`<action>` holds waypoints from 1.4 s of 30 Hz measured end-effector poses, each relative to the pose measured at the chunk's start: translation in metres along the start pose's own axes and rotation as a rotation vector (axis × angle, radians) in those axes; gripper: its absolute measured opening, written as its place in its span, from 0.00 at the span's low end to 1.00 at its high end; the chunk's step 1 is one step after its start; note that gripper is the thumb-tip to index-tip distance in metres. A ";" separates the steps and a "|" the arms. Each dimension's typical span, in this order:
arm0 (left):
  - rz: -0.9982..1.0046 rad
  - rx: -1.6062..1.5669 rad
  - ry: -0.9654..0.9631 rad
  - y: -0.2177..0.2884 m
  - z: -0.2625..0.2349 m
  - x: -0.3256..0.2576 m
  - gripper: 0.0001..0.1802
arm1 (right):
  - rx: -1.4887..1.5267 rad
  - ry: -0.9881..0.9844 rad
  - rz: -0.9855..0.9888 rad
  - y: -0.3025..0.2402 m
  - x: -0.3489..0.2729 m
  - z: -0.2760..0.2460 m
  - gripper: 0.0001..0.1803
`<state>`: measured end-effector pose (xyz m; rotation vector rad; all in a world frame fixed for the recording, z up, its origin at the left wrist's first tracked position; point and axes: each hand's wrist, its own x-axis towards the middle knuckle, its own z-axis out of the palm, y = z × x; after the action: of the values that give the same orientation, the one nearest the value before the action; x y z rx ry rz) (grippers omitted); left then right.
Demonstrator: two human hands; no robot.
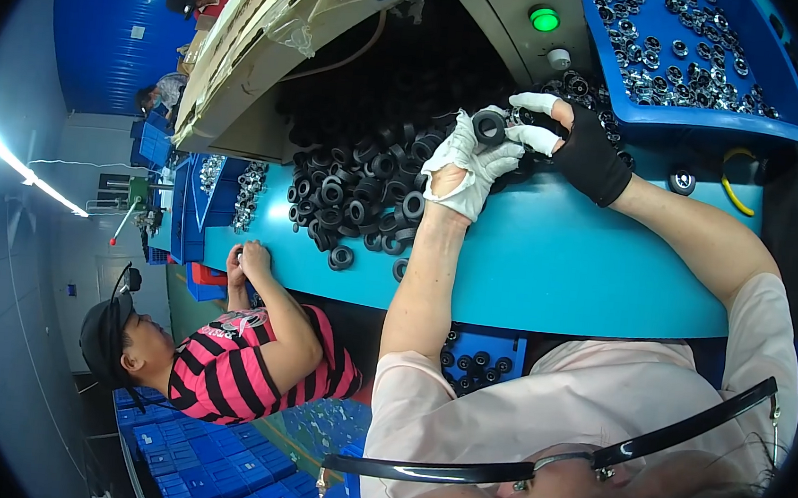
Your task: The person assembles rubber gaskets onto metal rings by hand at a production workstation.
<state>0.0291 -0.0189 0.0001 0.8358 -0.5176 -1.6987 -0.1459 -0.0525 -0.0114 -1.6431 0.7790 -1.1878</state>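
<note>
My left hand (pixel 466 168), in a white glove, is closed round a small black rubber tyre (pixel 488 127). Its round opening faces up beside the fingertips. Close to it on the right is my right hand (pixel 586 153), in a black glove with white-covered fingertips. Those fingers are curled and pinched beside the tyre; a dark, partly shiny piece shows between them, too covered to name. Both hands are above the turquoise table (pixel 548 281), at the right side of a large heap of black rubber tyres (pixel 357 188). Small shiny wheel hubs (pixel 579 86) lie behind my right hand.
A blue tray (pixel 714 120) of chrome hubs stands at the back right, beside a machine housing with a lit green button (pixel 543 19). A finished-looking wheel (pixel 681 182) and a yellow curved piece (pixel 739 182) lie right. A co-worker in a striped shirt (pixel 252 359) sits left.
</note>
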 end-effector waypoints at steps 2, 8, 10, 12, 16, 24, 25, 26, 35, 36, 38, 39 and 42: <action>0.004 0.042 0.023 0.000 0.001 0.000 0.27 | 0.012 0.008 -0.019 0.001 0.000 0.001 0.19; -0.030 -0.057 -0.001 0.000 -0.006 0.003 0.28 | -0.059 0.001 -0.040 0.000 -0.001 0.001 0.19; -0.030 -0.065 0.000 0.000 -0.006 0.004 0.28 | -0.051 -0.001 -0.038 0.001 -0.001 0.000 0.19; -0.030 -0.074 0.000 0.001 -0.006 0.003 0.28 | -0.044 -0.004 -0.035 0.002 -0.001 0.000 0.19; 0.006 -0.091 -0.007 0.001 -0.003 0.001 0.25 | -0.044 -0.040 -0.005 0.003 0.000 -0.001 0.20; 0.165 0.031 -0.047 -0.003 0.000 -0.002 0.19 | 0.025 -0.014 0.022 0.001 0.000 -0.003 0.18; 0.165 0.032 -0.049 -0.004 0.001 -0.002 0.19 | 0.003 -0.017 0.014 -0.001 -0.001 -0.004 0.18; 0.172 0.071 -0.032 -0.004 0.001 -0.003 0.19 | -0.017 -0.021 0.004 -0.001 -0.001 -0.004 0.19; 0.145 0.126 -0.021 -0.004 0.003 -0.001 0.20 | -0.088 -0.017 -0.082 -0.003 0.000 -0.003 0.18; 0.142 0.126 -0.018 -0.005 0.004 -0.001 0.20 | -0.090 -0.015 -0.081 -0.002 0.000 -0.003 0.18; 0.147 0.150 -0.032 -0.005 0.007 -0.004 0.20 | -0.250 -0.009 -0.282 0.001 0.002 -0.004 0.18; 0.152 0.175 -0.045 -0.005 0.008 -0.004 0.20 | -0.251 -0.009 -0.282 0.004 0.003 -0.003 0.18; 0.120 0.228 -0.047 -0.007 0.007 -0.002 0.21 | -0.427 0.004 -0.486 0.004 0.002 0.001 0.21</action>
<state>0.0195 -0.0153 0.0001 0.9098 -0.7890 -1.5710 -0.1444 -0.0556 -0.0150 -2.2747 0.6864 -1.4218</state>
